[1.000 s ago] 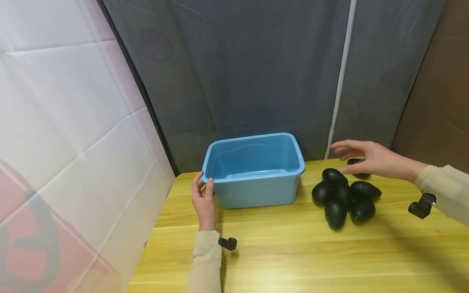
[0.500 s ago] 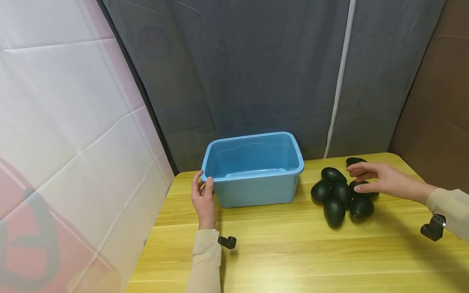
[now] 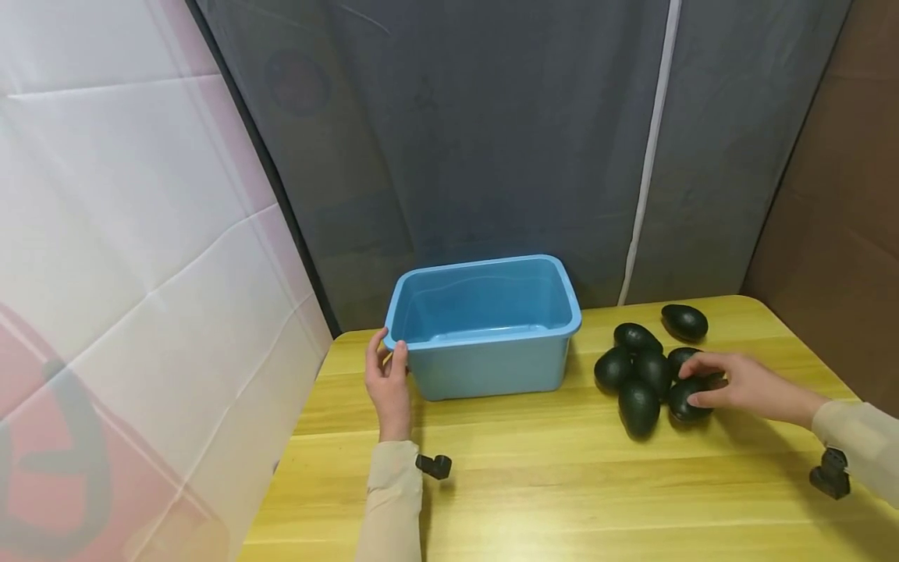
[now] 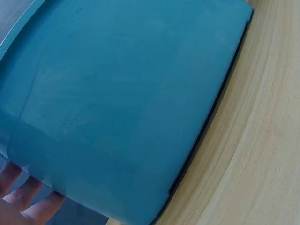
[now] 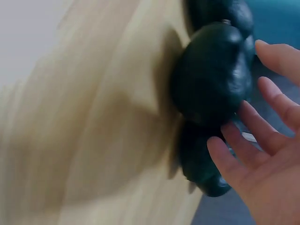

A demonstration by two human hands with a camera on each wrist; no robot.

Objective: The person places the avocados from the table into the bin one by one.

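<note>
A blue plastic tub (image 3: 485, 367) stands on the yellow wooden table (image 3: 562, 484); no object shows inside it. My left hand (image 3: 389, 378) grips its front left corner, thumb and fingers curled at the rim; in the left wrist view its fingers (image 4: 23, 197) lie against the tub wall (image 4: 131, 93). Several dark avocados (image 3: 637, 373) lie bunched to the tub's right. My right hand (image 3: 730, 384) closes round the nearest right one (image 3: 683, 396), index above and thumb below. In the right wrist view its fingers (image 5: 262, 159) touch that avocado (image 5: 211, 79).
One avocado (image 3: 684, 321) lies apart behind the bunch, near the back edge. A grey curtain hangs behind the table, a white and pink sheet to the left, a brown wall to the right. Bare tabletop stretches in front of the tub and the avocados.
My right hand has come down and towards me, from above the far avocado onto the front right avocado of the bunch. The left hand and the tub have stayed put.
</note>
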